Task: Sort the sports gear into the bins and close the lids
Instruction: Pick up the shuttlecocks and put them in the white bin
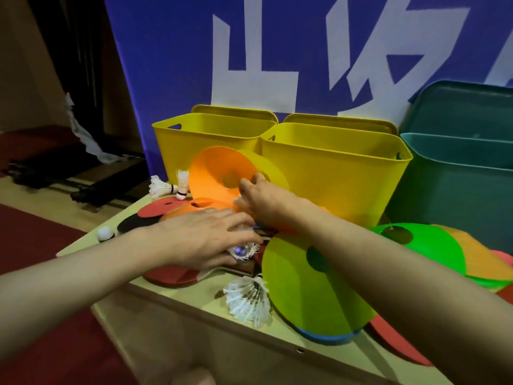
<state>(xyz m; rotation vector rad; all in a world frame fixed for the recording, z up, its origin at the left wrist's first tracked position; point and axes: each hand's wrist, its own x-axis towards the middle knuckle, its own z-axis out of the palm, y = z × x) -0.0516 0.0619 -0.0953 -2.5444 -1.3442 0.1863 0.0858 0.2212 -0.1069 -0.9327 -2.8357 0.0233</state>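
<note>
Near the table's (155, 295) left edge, the left hand (205, 237) is laid flat, fingers spread, over a shuttlecock (244, 250) and paddles. An orange disc cone (213, 176) is gripped tilted by the right hand (263, 198) before two open yellow bins (333, 176) along the back edge.

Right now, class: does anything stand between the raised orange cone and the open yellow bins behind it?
Nothing visible does. The right hand holds the orange cone tilted just before the yellow bins, whose tops are open.

Yellow bins (211, 151), perhaps teal bin (455, 190)
</note>
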